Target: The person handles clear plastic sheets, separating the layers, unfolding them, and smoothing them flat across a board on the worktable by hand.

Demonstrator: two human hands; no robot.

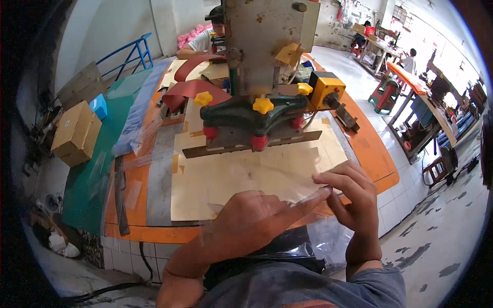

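Observation:
A clear plastic sheet point(280, 177) spreads between my hands over the near part of a cream-coloured board point(205, 182). My left hand point(251, 213) is curled on the sheet's near edge, its forefinger stretched right to meet the other hand. With thumb and fingers bent, my right hand point(354, 192) pinches the sheet's right end beside that fingertip. Just beyond both hands, a metal press bar point(251, 145) hangs low over the board. Above the bar is a dark green press head point(257, 110) with yellow star knobs point(263, 106) and red feet. The sheet's exact outline is hard to make out.
An orange-edged worktable point(387, 177) carries the press. A yellow control box point(326, 90) juts out right. Stacked clear film point(136, 123), a metal strip point(121, 197) and a cardboard box point(77, 133) are at left. Another person point(197, 45) sits behind the press; more clear plastic point(331, 238) lies near my lap.

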